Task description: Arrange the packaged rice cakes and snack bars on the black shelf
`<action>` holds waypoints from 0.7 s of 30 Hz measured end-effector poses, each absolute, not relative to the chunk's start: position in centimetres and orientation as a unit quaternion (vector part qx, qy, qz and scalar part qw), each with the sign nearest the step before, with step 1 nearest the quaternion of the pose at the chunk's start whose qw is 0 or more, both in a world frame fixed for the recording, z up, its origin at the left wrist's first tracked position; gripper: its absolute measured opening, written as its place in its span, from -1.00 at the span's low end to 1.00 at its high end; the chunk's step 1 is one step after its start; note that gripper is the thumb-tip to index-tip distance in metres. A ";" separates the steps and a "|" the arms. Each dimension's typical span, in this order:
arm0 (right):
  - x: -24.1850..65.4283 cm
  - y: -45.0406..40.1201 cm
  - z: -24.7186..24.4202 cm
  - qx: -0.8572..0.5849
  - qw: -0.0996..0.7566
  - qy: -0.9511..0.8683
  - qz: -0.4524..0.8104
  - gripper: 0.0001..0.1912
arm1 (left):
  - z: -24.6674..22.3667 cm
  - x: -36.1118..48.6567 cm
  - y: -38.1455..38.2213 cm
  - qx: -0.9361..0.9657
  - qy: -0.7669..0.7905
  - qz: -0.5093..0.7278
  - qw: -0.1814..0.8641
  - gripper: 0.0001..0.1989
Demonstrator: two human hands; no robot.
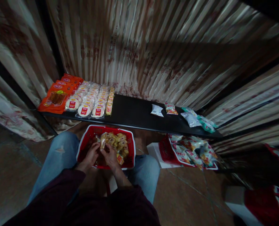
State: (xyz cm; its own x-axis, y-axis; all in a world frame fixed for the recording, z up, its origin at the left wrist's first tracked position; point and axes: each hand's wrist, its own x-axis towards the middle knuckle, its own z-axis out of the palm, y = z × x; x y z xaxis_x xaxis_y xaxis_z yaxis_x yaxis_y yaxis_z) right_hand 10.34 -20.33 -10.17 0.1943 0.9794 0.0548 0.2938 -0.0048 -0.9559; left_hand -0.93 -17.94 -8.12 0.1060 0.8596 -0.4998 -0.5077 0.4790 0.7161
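Between my knees stands a red basket (133,142) with a white rim, holding several small gold-wrapped snacks (119,142). Over its left part, my left hand (91,155) and my right hand (110,156) come together with bent fingers. A small shiny gold-wrapped snack packet (103,143) is held upright between the fingertips of both hands. The lettering on its wrapper is too small to read. Just right of my right hand, an orange-labelled packet (120,158) lies in the basket.
A black shelf (132,110) carries orange bags (56,97), rows of round white crackers (84,110), a column of yellow packets (109,106) and loose bags (157,110) at right. Another red basket (166,153) holds several snack bags. Patterned curtains (130,56) hang behind.
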 end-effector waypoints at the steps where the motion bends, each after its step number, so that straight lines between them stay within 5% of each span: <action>1: 10.3 -20.4 -10.1 -0.610 0.476 -0.523 0.358 -0.65 | -8.0 -1.0 -18.0 0.192 0.471 0.473 0.719 -0.60; 21: 10.6 -19.9 -6.5 -0.624 0.467 -0.539 0.319 -0.66 | -7.2 -0.7 -17.5 0.451 0.495 0.486 0.561 -0.68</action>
